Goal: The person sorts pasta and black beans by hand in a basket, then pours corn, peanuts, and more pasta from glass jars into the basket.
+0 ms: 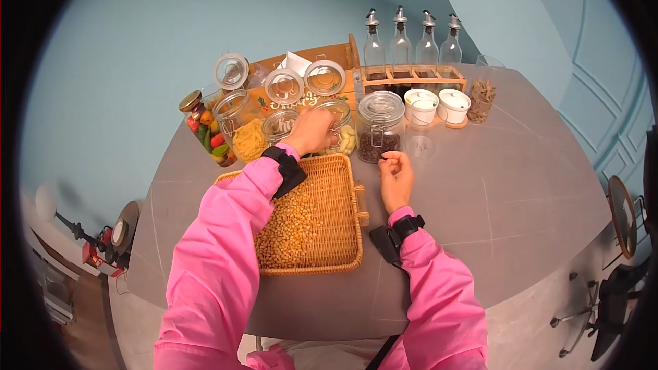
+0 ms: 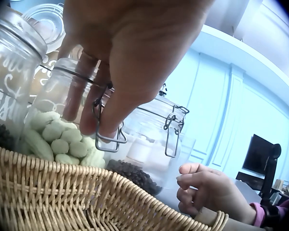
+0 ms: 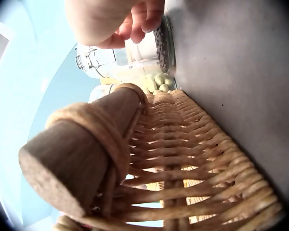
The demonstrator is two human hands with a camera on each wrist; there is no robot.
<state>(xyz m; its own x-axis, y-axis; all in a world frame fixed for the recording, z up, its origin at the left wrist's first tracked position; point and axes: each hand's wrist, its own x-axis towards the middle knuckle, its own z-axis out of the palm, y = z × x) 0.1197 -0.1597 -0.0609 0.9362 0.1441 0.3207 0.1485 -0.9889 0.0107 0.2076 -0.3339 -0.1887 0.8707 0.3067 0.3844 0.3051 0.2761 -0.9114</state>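
Observation:
My left hand [image 1: 312, 131] is over an open clip-top glass jar [image 2: 62, 91] of pale green pieces, behind the basket. In the left wrist view its fingers show through the glass below the rim, and its thumb lies outside, beside the wire clasp [image 2: 108, 139]. My right hand [image 1: 396, 181] rests loosely curled and holds nothing, close in front of a lidded jar of small dark pieces [image 1: 380, 130]. Below my left forearm stands a wicker basket [image 1: 336, 233] with corn kernels [image 1: 288, 229]. Its wooden handle [image 3: 62, 159] is large in the right wrist view.
Left of the hands are a jar of yellow pasta [image 1: 248, 140] and a jar of colourful vegetables [image 1: 209, 130]. At the back stand glass pourer bottles [image 1: 401, 48] in a wooden rack, two white pots [image 1: 421, 106] and a clear container of brown pieces [image 1: 483, 99].

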